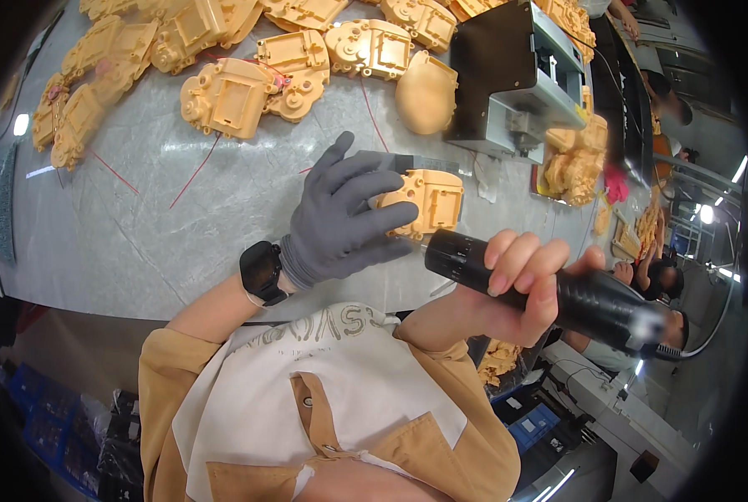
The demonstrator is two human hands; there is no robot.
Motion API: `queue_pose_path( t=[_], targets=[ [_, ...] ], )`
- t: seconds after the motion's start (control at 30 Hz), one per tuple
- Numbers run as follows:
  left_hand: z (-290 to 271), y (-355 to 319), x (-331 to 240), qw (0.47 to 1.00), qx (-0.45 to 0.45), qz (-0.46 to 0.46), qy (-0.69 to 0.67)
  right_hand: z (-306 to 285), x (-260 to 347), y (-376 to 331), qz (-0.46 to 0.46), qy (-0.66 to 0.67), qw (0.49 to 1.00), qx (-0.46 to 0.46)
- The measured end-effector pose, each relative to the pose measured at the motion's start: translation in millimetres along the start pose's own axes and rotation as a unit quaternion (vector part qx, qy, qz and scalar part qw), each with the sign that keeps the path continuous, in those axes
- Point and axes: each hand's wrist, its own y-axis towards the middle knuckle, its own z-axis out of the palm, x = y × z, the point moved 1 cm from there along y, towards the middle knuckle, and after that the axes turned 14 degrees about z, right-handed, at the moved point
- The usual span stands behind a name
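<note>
My left hand [344,213], in a grey glove with a black watch on the wrist, grips a tan moulded plastic housing [431,201] that rests on the grey table [140,226]. My bare right hand [520,276] is closed around a black electric screwdriver [595,305], held sideways just in front of the housing, its front end close to the glove. A cable leads off its rear end to the right.
Several more tan housings [232,96] lie across the far side of the table, some with red wires. A smooth tan dome-shaped shell [426,92] sits beside a grey and black machine [524,75]. Other people work at the right [666,109]. Blue crates [39,402] stand on the floor.
</note>
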Motion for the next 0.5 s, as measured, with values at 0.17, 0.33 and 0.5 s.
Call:
queue_pose_path(
  t=[0.17,0.33,0.5],
  targets=[
    [-2,1,-1,1.000,0.006,0.006,-0.017,1,-6,0,0.017,-0.012,1.000,-0.015],
    [-5,1,2,1.000,-0.008,-0.005,-0.019,-3,-4,-2,0.009,0.055,0.997,-0.059],
    [-3,-2,5,0.999,-0.027,-0.005,-0.018,9,-7,-2,0.031,0.015,0.999,-0.004]
  ],
)
